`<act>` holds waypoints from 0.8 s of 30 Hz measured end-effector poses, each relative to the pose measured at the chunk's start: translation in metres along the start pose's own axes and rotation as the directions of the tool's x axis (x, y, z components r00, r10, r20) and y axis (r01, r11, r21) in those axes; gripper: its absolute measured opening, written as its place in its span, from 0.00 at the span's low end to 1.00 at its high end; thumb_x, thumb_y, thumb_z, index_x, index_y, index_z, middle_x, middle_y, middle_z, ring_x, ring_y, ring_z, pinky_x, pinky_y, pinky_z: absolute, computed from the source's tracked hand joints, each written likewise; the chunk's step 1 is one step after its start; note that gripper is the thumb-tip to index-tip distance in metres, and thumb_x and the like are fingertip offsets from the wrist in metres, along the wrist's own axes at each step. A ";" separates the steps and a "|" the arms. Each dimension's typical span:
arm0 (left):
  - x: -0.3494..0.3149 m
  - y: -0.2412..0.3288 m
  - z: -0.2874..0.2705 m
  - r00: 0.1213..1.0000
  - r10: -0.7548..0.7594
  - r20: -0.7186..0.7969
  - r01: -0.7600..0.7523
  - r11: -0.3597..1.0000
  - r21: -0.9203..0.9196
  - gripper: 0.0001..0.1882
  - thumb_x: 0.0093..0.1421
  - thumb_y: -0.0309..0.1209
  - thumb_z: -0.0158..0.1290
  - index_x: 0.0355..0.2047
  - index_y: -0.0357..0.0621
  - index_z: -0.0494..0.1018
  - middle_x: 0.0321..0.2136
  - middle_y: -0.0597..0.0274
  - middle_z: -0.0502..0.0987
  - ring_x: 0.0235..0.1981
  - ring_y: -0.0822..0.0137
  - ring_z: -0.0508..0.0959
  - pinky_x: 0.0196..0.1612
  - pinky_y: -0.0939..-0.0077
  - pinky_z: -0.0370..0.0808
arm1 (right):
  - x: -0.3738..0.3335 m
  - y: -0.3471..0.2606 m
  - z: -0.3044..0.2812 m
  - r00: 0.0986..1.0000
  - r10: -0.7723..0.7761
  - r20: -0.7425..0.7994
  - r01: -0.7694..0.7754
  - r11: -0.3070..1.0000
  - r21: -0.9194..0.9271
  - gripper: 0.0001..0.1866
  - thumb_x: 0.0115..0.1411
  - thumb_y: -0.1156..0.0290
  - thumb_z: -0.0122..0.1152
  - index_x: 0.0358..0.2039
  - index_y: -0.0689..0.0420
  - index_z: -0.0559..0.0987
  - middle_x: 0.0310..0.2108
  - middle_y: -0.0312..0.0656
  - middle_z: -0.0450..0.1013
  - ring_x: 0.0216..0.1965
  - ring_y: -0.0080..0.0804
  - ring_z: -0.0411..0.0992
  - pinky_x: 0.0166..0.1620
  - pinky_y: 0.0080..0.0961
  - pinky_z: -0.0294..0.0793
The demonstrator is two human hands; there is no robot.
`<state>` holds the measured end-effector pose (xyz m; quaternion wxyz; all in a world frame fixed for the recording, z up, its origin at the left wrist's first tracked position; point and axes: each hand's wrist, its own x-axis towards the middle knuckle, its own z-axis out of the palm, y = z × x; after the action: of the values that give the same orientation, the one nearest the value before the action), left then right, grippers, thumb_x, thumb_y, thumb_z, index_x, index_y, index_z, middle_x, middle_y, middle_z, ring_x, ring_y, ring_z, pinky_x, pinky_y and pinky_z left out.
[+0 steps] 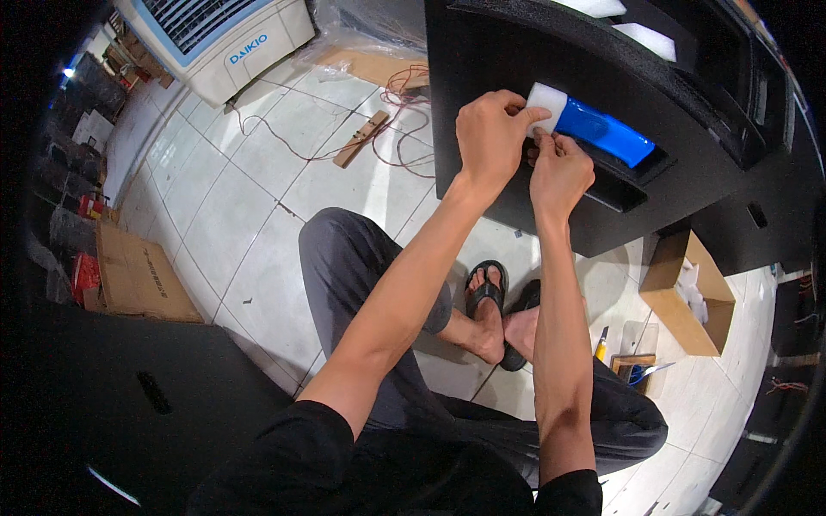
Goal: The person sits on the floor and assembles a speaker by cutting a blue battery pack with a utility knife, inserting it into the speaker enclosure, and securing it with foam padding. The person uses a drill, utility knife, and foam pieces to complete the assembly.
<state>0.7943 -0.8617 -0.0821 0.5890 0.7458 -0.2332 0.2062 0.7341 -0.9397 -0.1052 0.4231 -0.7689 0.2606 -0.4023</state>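
Note:
A white foam piece [547, 100] sits against the end of a shiny blue wrapped block [609, 136]. The block lies at a slot in the face of a large black cabinet [482, 52]. My left hand [492, 138] is closed on the foam, thumb across its face. Just right of it, my right hand [561, 170] pinches at the foam's lower corner; its fingertips are partly hidden. Below the blue block, a second recess [613, 191] opens in the cabinet face. More white foam [647, 41] rests farther up on the cabinet.
An open cardboard box [680, 297] with white pieces stands at right. Near my right knee are a yellow-handled cutter [601, 344] and blue-handled scissors [641, 373]. Thin red wires [404, 129] and a wood strip [360, 138] lie on the tiles. An air cooler [232, 47] stands at far left.

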 end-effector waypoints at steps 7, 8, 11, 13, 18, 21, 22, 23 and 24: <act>0.001 0.011 0.001 0.999 -0.042 -0.021 0.044 0.996 0.078 0.16 0.48 0.37 0.67 0.25 0.35 0.81 0.21 0.49 0.80 0.22 0.53 0.81 0.28 0.64 0.75 | 0.005 -0.001 0.001 0.998 0.034 -0.051 -0.031 0.999 0.043 0.12 0.58 0.70 0.65 0.30 0.68 0.82 0.22 0.46 0.79 0.23 0.25 0.78 0.28 0.23 0.76; 0.002 0.013 0.000 0.998 -0.047 -0.029 0.050 0.991 0.125 0.16 0.48 0.38 0.67 0.25 0.35 0.81 0.21 0.49 0.80 0.22 0.52 0.81 0.28 0.63 0.75 | 0.005 -0.002 0.000 0.998 0.011 -0.060 -0.011 1.000 0.012 0.13 0.57 0.68 0.66 0.29 0.68 0.82 0.22 0.47 0.79 0.23 0.28 0.79 0.29 0.25 0.76; 0.000 0.017 0.002 0.996 -0.071 -0.048 0.081 0.963 0.257 0.17 0.48 0.42 0.67 0.25 0.37 0.81 0.20 0.49 0.80 0.24 0.50 0.81 0.29 0.61 0.75 | 0.007 -0.005 -0.005 0.997 -0.009 -0.072 0.001 0.993 -0.118 0.17 0.55 0.61 0.68 0.28 0.67 0.82 0.22 0.50 0.79 0.24 0.38 0.79 0.32 0.31 0.76; 0.003 0.020 0.002 0.994 -0.081 -0.071 0.101 0.936 0.337 0.18 0.48 0.44 0.66 0.25 0.39 0.81 0.20 0.49 0.80 0.25 0.49 0.81 0.29 0.60 0.75 | 0.009 -0.010 -0.009 0.997 0.026 -0.069 -0.041 0.973 -0.226 0.20 0.54 0.57 0.69 0.27 0.66 0.82 0.22 0.52 0.78 0.26 0.44 0.79 0.34 0.35 0.75; -0.002 0.012 0.003 0.999 -0.051 -0.017 0.054 0.953 0.297 0.19 0.53 0.45 0.63 0.25 0.39 0.79 0.24 0.51 0.80 0.29 0.48 0.81 0.32 0.59 0.75 | 0.006 -0.006 -0.020 0.999 -0.034 0.006 0.035 0.990 -0.139 0.19 0.55 0.58 0.68 0.31 0.65 0.82 0.24 0.52 0.79 0.29 0.46 0.79 0.35 0.36 0.75; -0.006 0.015 0.004 1.000 0.002 0.007 -0.004 0.963 0.268 0.20 0.52 0.44 0.64 0.29 0.36 0.77 0.28 0.50 0.80 0.33 0.48 0.81 0.34 0.58 0.75 | 0.007 0.002 -0.016 0.990 -0.140 -0.023 0.139 0.989 -0.058 0.16 0.55 0.62 0.67 0.33 0.63 0.81 0.29 0.52 0.79 0.32 0.50 0.79 0.37 0.40 0.75; -0.008 0.017 0.005 0.999 0.053 -0.005 -0.050 0.960 0.277 0.21 0.51 0.43 0.65 0.31 0.35 0.76 0.30 0.48 0.79 0.34 0.48 0.80 0.35 0.58 0.75 | 0.004 -0.001 -0.018 0.987 -0.153 0.043 0.158 0.978 -0.139 0.13 0.57 0.67 0.63 0.36 0.64 0.79 0.34 0.52 0.79 0.36 0.52 0.78 0.39 0.41 0.75; -0.011 0.020 0.008 0.994 0.105 -0.016 -0.096 0.953 0.286 0.22 0.51 0.43 0.65 0.33 0.33 0.75 0.31 0.47 0.78 0.35 0.48 0.80 0.36 0.58 0.75 | 0.004 0.001 -0.018 0.985 -0.163 0.057 0.169 0.975 -0.141 0.12 0.58 0.68 0.61 0.37 0.64 0.79 0.35 0.53 0.78 0.37 0.53 0.78 0.39 0.42 0.75; -0.012 0.023 0.011 0.987 0.155 -0.027 -0.141 0.945 0.296 0.24 0.50 0.42 0.66 0.35 0.32 0.74 0.32 0.45 0.77 0.35 0.47 0.80 0.37 0.58 0.76 | 0.005 0.006 -0.015 0.983 -0.172 0.070 0.181 0.973 -0.143 0.12 0.58 0.70 0.59 0.38 0.65 0.78 0.37 0.53 0.78 0.38 0.54 0.77 0.40 0.42 0.75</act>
<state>0.7718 -0.8757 -0.0738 0.4603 0.7999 -0.2405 0.3007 0.7235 -0.9526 -0.1034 0.3345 -0.8296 0.2082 -0.3957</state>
